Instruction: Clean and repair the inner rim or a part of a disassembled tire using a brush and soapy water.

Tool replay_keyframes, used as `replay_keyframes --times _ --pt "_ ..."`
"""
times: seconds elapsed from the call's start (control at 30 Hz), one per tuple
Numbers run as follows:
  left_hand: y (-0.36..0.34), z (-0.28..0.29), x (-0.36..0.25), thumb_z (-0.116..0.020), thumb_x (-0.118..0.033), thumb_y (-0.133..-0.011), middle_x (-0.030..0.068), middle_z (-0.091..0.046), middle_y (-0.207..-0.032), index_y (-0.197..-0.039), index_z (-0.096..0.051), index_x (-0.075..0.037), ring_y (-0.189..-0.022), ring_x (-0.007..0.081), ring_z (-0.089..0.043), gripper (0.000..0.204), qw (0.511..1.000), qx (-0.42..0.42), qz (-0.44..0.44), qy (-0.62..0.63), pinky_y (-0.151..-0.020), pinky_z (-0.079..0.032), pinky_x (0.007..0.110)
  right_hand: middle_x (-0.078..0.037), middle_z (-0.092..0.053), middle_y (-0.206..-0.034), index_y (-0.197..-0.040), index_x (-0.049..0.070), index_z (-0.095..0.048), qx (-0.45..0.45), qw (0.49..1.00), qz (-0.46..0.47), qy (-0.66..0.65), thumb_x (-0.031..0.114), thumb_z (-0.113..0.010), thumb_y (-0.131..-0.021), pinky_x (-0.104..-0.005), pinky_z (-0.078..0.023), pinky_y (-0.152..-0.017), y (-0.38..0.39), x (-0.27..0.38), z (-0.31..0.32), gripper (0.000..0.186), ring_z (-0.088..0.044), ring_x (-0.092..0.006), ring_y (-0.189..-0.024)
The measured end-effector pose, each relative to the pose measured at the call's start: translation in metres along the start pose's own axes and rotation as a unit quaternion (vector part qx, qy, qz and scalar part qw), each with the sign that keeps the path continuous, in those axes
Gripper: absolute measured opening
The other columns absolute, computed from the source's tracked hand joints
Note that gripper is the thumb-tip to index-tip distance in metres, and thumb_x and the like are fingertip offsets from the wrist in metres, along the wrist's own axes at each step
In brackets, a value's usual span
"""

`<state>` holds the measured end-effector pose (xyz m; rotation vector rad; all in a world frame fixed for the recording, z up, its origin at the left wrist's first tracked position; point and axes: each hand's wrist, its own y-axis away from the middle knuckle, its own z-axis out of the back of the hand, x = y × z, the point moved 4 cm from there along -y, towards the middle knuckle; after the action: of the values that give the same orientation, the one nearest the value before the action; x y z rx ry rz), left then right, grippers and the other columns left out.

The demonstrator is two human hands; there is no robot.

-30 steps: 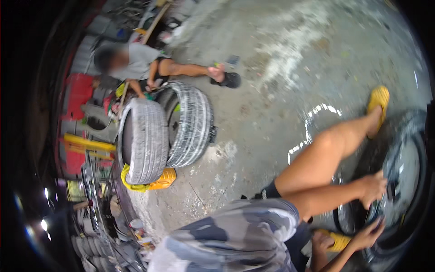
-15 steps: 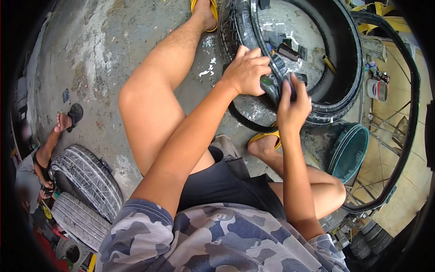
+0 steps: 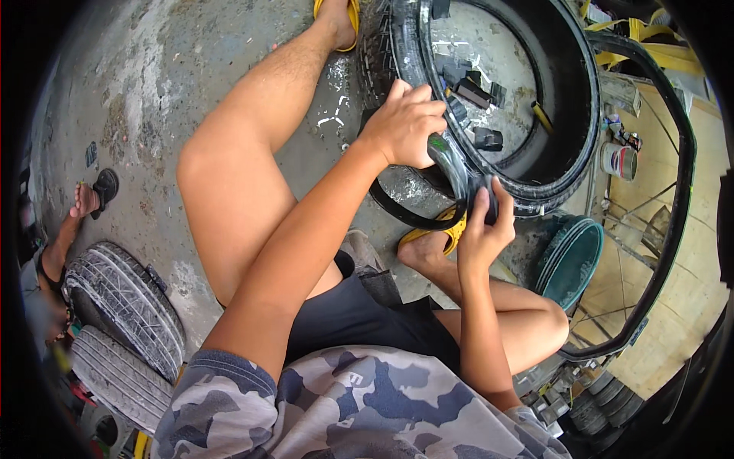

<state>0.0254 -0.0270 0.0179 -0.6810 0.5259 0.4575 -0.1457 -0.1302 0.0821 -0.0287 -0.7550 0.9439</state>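
My left hand (image 3: 405,125) is closed on a black rubber strip (image 3: 452,166), which curves down from its fingers in a loop. Pinched between the thumb and fingers of my right hand (image 3: 489,229) is a small dark block (image 3: 491,197), up against the strip's lower bend. Its exact kind is not clear. Behind both hands stands a big black tyre (image 3: 413,57). Through its opening, several black rubber pieces (image 3: 472,92) show on the floor.
A green tub (image 3: 569,256) stands right of my leg, with a small paint can (image 3: 618,161) beyond it. A large black ring (image 3: 684,183) leans at the right. More tyres (image 3: 126,306) lie at the lower left, near another person's foot (image 3: 84,200).
My right hand has slid down along the strip toward me with the dark block. My left hand keeps its grip near the tyre. The whole view has shifted slightly.
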Motion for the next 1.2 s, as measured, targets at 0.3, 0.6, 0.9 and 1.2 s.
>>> replay_keyframes --times 0.3,0.6,0.9,1.2 --pt "0.006 0.004 0.005 -0.074 -0.029 -0.052 -0.0015 -0.056 -0.082 -0.070 -0.065 -0.013 -0.091 0.0201 -0.053 0.025 0.999 0.007 0.001 -0.031 -0.083 -0.035 0.038 -0.018 -0.071 -0.092 -0.106 0.003 -0.068 0.034 0.996 0.040 0.072 0.014 -0.066 -0.091 -0.0383 -0.043 -0.072 -0.022 0.022 -0.022 0.019 -0.066 -0.0316 -0.075" --pt "0.003 0.003 0.009 -0.074 -0.033 -0.053 -0.0010 -0.058 -0.085 -0.070 -0.063 -0.015 -0.090 0.0212 -0.053 0.027 0.999 0.006 -0.026 -0.045 -0.081 -0.034 0.040 -0.020 -0.070 -0.095 -0.104 0.002 -0.066 0.022 0.998 -0.004 0.063 0.018 -0.063 -0.093 -0.0439 -0.042 -0.078 -0.044 0.026 -0.047 0.020 -0.065 -0.0388 -0.082" --pt "0.000 -0.003 0.000 -0.073 -0.033 -0.055 -0.0006 -0.057 -0.085 -0.071 -0.064 -0.013 -0.090 0.0212 -0.053 0.028 0.999 0.017 -0.024 -0.034 -0.083 -0.034 0.039 -0.021 -0.070 -0.096 -0.110 0.003 -0.065 0.027 0.997 -0.023 0.064 0.016 -0.060 -0.095 -0.0454 -0.043 -0.076 -0.042 0.009 -0.038 0.021 -0.065 -0.0397 -0.084" --pt "0.003 -0.001 -0.001 -0.075 -0.029 -0.050 -0.0011 -0.059 -0.088 -0.072 -0.065 -0.012 -0.094 0.0211 -0.053 0.030 0.999 0.035 -0.024 -0.026 -0.086 -0.035 0.040 -0.013 -0.067 -0.106 -0.117 -0.004 -0.059 -0.015 0.987 -0.146 -0.066 0.010 -0.058 -0.097 -0.0344 -0.051 -0.089 0.030 -0.037 0.042 0.024 -0.064 -0.0200 -0.095"
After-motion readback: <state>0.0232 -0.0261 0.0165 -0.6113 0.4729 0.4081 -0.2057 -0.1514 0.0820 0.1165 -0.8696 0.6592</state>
